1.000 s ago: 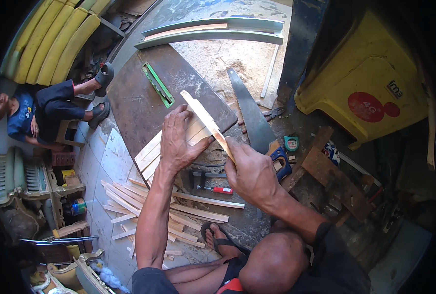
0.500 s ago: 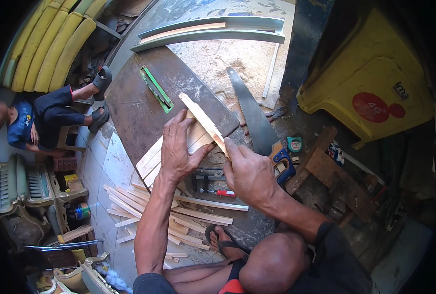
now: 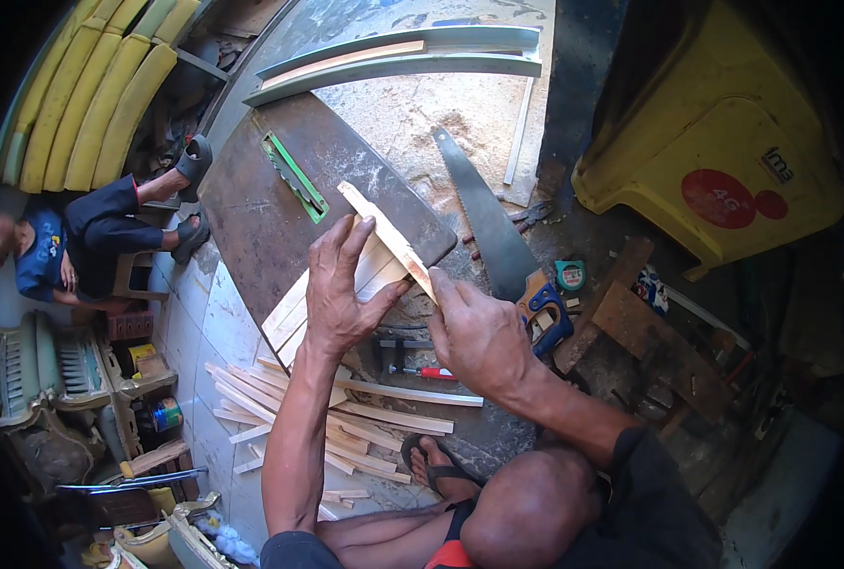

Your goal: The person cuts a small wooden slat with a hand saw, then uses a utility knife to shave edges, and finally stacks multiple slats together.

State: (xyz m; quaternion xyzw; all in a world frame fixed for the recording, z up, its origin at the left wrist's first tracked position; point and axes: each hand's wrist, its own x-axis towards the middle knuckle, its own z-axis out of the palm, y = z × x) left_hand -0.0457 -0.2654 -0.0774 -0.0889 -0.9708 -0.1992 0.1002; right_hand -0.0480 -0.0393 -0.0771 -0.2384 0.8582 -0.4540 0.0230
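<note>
A pale wooden strip [image 3: 388, 230] slants across the near corner of a dark board [image 3: 336, 142]. My left hand [image 3: 341, 294] grips it from the left, fingertips at its upper part and thumb near its lower part. At the strip's lower end, my right hand [image 3: 483, 332] pinches it between thumb and fingers. Under and beside my left hand lie several more pale wooden strips [image 3: 294, 308], side by side on the board and partly hidden by the hand. A green-edged tool [image 3: 294, 177] rests farther up the board.
A handsaw [image 3: 491, 223], pliers [image 3: 533, 216] and a tape measure [image 3: 570, 275] lie to the right. Loose wooden sticks [image 3: 365, 431] spread below, near a red-handled clamp [image 3: 433, 374]. A metal channel [image 3: 393, 64] lies beyond. Another person [image 3: 42, 247] sits at left; a yellow plastic chair [image 3: 716, 161] is at right.
The whole view has shifted slightly. Both hands keep hold of the strip, with hardly any change in their grip.
</note>
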